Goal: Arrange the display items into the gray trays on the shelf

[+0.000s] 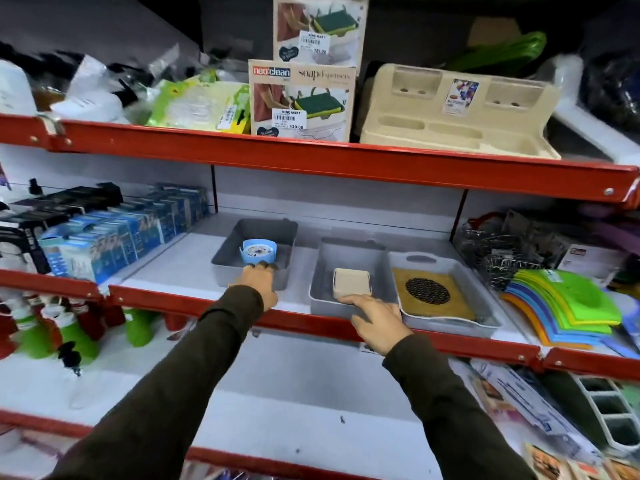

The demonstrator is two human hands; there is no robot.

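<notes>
Left tray [227,252]: dark gray, on the middle shelf [166,271], long axis running front to back. It holds a blue cup [259,252], upright, mouth up, standing near the front wall. The left hand [258,284] reaches over that wall; its fingertips [265,265] touch the cup's near side. Whether the fingers close round the cup cannot be told; they look narrow.

The cup appears light, thin-walled and rigid, probably smooth plastic. Take hold at the side wall just below the rim; a light pinch should suffice.

Middle tray [323,271]: lighter gray, same front-to-back axis. It holds a beige box [351,282], squarish with no clear long axis, tilted with its top face toward the camera. The right hand [375,317] rests on the tray's front rim, fingers loosely spread, thumb against the box's near lower edge. The box looks light and stiff; grip its opposite sides.

Right tray [446,261] holds a mat [433,296]
</notes>
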